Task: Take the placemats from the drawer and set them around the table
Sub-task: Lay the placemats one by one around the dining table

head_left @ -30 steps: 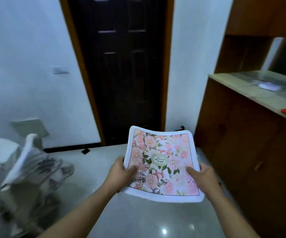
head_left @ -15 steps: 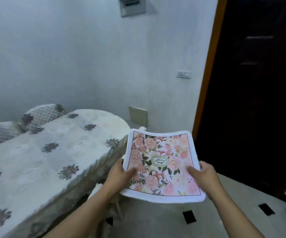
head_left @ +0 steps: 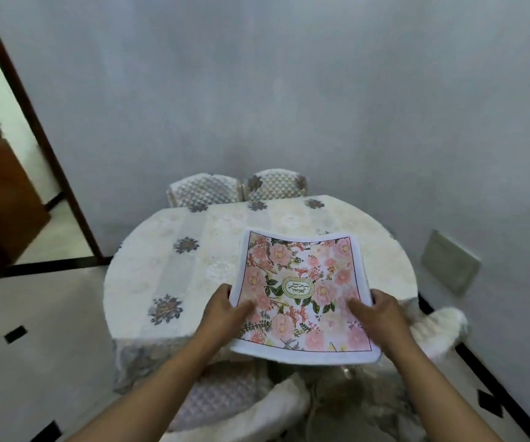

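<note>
I hold the placemats [head_left: 302,295], a white-edged stack with pink flowers and an oval label in the middle, flat in the air over the near right part of the table [head_left: 174,250]. My left hand [head_left: 225,311] grips the stack's left edge, thumb on top. My right hand [head_left: 381,314] grips its right edge the same way. The table is oval, under a cream cloth with grey flower patches. How many mats are in the stack I cannot tell.
Two quilted chair backs [head_left: 238,188] stand at the table's far end against the grey wall. A padded chair [head_left: 235,406] is tucked in at the near end, another fluffy seat [head_left: 439,330] at the right. A dark door frame [head_left: 34,129] is at the left.
My view has swung left from the dark door to the table, which now lies straight ahead beneath the placemats. My grip on the stack is unchanged.
</note>
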Motion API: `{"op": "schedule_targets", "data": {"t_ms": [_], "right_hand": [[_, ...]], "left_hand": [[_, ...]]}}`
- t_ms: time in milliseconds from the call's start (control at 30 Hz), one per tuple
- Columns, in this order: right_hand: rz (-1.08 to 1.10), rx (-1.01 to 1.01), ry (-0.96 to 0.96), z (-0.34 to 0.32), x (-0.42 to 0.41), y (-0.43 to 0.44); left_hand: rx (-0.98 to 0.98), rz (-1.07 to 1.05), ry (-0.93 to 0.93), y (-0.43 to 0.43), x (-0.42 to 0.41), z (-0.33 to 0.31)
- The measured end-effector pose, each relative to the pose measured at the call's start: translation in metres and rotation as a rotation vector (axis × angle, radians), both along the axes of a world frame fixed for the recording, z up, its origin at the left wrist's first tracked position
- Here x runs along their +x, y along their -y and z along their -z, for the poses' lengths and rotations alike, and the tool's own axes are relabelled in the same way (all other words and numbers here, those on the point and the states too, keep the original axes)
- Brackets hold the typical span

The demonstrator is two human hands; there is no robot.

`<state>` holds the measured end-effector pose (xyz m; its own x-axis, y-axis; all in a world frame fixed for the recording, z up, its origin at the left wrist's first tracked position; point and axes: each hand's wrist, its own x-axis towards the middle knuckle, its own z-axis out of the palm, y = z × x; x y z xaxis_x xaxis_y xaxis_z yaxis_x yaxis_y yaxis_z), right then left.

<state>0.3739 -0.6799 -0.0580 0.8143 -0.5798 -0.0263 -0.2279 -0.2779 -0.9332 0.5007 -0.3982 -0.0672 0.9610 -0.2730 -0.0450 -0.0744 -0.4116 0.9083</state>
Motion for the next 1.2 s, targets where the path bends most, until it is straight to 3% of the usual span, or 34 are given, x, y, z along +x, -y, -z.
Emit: {"op": "schedule_targets", "data": {"t_ms": [367, 733, 1200], "right_hand": [[-0.016, -0.055, -0.118, 0.033, 0.204, 0.007], [-0.051, -0.154, -0.247, 0.070, 0.302, 0.030], [-0.210, -0.152, -0.309, 0.183, 0.486, 0.119]], "left_hand": [[0.085, -0.078, 0.016, 0.002, 0.192, 0.037], [0.071, -0.104, -0.047, 0.018, 0.266, 0.076], [0.219, -0.240, -0.077, 0.097, 0.395, 0.162]]}}
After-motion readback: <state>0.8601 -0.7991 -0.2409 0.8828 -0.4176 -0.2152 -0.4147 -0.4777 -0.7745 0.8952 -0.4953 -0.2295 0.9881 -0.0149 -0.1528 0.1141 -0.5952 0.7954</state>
